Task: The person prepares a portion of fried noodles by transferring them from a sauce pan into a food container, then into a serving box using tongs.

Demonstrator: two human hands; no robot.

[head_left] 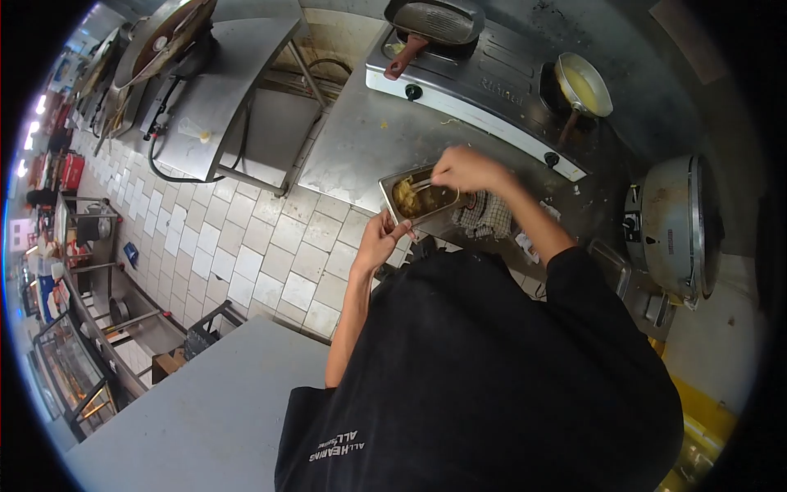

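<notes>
My left hand [379, 243] grips the near left corner of a rectangular metal container [388, 202], thumb at its rim. Inside lies yellowish-brown, mashed-looking food [404, 198], gathered toward the left end. Above the container, my right hand [469, 170] has its fingers closed around a thin metal utensil [421, 185] whose tip reaches into the food; its exact kind I cannot tell. A checked cloth [484, 216] lies just right of the container, below my right forearm.
Behind the container stands a gas stove [484, 98] bearing a square grill pan [438, 23] and a small pan [584, 86] with yellow contents. A large round cooker [676, 225] is at the right. Tiled floor [246, 262] and a steel table [184, 139] lie to the left.
</notes>
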